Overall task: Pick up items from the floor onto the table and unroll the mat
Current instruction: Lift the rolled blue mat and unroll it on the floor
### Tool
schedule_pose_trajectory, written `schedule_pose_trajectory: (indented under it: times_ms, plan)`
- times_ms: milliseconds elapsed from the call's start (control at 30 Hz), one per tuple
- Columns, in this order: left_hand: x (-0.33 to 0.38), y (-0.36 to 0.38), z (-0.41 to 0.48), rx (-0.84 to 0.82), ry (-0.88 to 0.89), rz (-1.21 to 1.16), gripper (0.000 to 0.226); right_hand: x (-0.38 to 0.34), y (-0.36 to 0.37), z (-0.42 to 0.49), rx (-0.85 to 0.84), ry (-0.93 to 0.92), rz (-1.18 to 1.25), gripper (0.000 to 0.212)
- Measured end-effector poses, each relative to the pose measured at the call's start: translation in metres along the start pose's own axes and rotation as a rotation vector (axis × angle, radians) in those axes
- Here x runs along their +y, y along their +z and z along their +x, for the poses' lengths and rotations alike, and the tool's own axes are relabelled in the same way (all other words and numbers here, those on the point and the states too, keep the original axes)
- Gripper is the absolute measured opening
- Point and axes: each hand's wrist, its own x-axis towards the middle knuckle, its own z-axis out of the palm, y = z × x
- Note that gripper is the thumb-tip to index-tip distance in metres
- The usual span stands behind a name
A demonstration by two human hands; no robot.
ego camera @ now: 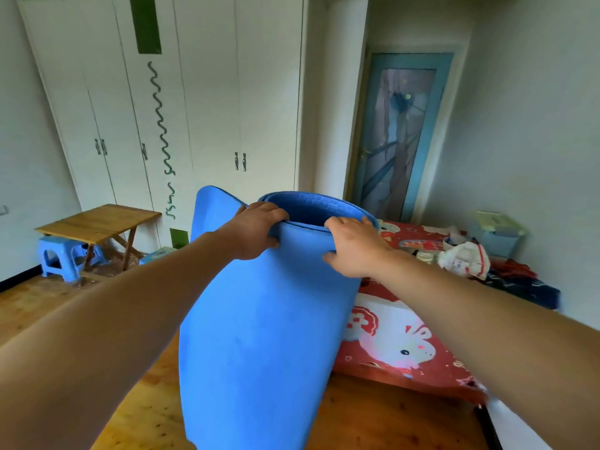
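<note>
The left grip [256, 232] is curled over the top rim of the rolled blue mat [259, 336], fingers hooked inside and thumb on the outer face. The right grip [352, 246] clasps the same rim near it. The mat is held upright over the wooden floor [373, 423], its lower end out of view. A red-patterned bed [406, 345] lies just right. A wooden table [97, 222] and blue stool [60, 254] stand well apart at the left.

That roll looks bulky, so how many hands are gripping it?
2. The left hand grips the top rim of the rolled blue mat on its left side; the right hand grips the same rim further right. No other hands show.
</note>
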Motion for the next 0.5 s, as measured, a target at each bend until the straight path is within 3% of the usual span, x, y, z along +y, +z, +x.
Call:
schedule_pose_trajectory:
  times_ms: [167, 333, 400, 500]
  plan:
    - [0.076, 0.013, -0.013, -0.025, 0.046, -0.070, 0.051, -0.005, -0.019, -0.043, -0.078, 0.046, -0.079, 0.063]
    - [0.124, 0.018, -0.034, 0.081, 0.110, -0.218, 0.045, -0.006, -0.039, -0.080, -0.010, 0.094, -0.108, 0.048]
    - [0.126, 0.023, -0.047, 0.101, 0.118, -0.265, 0.057, -0.003, -0.046, -0.101, 0.022, 0.109, -0.108, 0.045]
    - [0.103, 0.032, -0.078, 0.023, -0.054, -0.201, 0.086, -0.001, -0.053, -0.140, 0.013, 0.180, -0.058, 0.043]
